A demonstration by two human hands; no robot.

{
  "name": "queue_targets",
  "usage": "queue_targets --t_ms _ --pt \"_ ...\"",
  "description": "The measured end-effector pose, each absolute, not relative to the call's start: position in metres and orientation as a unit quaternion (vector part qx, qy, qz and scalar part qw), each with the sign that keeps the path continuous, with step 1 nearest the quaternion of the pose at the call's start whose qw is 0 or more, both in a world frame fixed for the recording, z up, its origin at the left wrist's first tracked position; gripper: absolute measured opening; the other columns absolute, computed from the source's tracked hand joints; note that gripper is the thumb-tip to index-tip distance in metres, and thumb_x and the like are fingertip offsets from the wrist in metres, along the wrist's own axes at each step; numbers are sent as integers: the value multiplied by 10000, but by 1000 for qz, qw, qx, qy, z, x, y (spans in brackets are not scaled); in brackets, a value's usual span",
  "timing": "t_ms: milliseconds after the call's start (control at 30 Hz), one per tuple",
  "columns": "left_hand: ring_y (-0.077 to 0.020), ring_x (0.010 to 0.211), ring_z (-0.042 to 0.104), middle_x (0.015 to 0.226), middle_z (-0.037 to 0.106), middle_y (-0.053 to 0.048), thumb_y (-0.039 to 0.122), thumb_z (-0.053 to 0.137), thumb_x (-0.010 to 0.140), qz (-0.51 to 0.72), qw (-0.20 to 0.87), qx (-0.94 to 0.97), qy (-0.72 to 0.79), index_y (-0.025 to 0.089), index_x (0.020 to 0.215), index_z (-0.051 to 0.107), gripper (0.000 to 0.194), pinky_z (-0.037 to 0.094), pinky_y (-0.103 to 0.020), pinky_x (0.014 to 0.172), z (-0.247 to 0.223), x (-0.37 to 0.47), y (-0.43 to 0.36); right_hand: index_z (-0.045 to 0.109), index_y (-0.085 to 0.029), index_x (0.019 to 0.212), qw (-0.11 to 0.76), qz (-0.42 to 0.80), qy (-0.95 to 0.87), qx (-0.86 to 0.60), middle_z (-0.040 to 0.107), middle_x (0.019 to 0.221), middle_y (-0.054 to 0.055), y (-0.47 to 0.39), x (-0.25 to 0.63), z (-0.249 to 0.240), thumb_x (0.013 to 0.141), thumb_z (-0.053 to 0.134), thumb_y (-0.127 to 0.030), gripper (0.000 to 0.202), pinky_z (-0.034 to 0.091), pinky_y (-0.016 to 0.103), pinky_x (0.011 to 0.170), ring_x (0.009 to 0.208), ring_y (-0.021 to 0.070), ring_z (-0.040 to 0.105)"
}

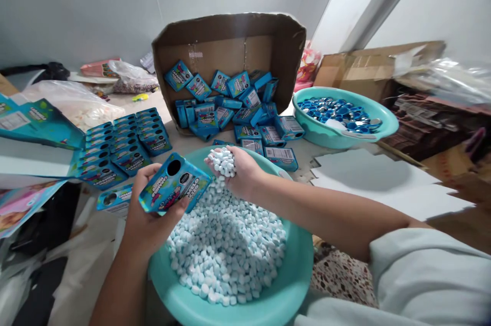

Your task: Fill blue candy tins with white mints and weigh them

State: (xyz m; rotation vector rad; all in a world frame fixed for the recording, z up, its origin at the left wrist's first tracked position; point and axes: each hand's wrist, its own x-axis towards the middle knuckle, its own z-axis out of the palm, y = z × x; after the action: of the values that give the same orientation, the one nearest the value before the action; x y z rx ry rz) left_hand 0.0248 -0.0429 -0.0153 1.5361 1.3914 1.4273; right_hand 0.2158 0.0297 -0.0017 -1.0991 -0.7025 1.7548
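Note:
My left hand [148, 218] grips a blue printed candy box [172, 185], tilted, with a dark round hole near its upper end. Just right of it, my right hand [243, 175] is cupped around a heap of small pale-blue candies [223, 161], some resting at its fingertips. Both hands are over a turquoise basin [299, 264] filled with the same candies [230, 254]. The box and the handful are close to each other, with a small gap between them.
Behind the basin, an open cardboard carton [230, 29] lies on its side, spilling blue boxes [238, 84]. Rows of similar boxes [130, 154] stand at left. A second turquoise basin [326, 134] holds blue round caps [345, 113]. White sheets [376, 177] lie at right.

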Motion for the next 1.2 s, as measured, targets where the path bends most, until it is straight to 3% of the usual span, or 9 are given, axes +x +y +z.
queue_targets --t_ms 133,300,467,900,1200 --pt "-184 691 680 858 694 10 362 752 730 371 330 692 524 251 1097 584 418 535 -265 607 -11 26 -43 565 -190 887 510 733 -73 -443 652 664 31 30 215 13 1059 343 -263 291 571 209 529 595 134 679" --pt "-249 1003 712 1123 751 -25 332 649 798 157 355 787 479 262 1150 655 359 534 -308 824 -5 29 -44 555 -170 861 553 734 -19 -394 669 643 39 24 214 27 1071 363 -256 297 598 208 529 596 141 702" --pt "-280 997 714 1134 758 -46 448 620 842 146 337 780 507 255 1272 620 471 517 -320 775 -11 27 -43 562 -179 864 557 748 -32 -358 672 639 42 17 213 28 1063 345 -254 304 615 232 547 623 159 717" --pt "-306 1011 709 1144 752 -68 490 601 875 153 384 763 498 257 1336 573 517 520 -356 759 -17 26 -40 587 -194 788 524 778 -123 -324 663 620 25 9 211 16 986 398 -240 277 602 228 611 625 150 693" --pt "-331 1117 685 1258 723 -83 474 598 885 163 375 762 501 258 1361 567 524 542 -403 863 -18 26 -40 643 -170 697 510 773 -209 -315 685 652 28 4 212 14 860 490 -237 233 580 261 691 654 150 682"
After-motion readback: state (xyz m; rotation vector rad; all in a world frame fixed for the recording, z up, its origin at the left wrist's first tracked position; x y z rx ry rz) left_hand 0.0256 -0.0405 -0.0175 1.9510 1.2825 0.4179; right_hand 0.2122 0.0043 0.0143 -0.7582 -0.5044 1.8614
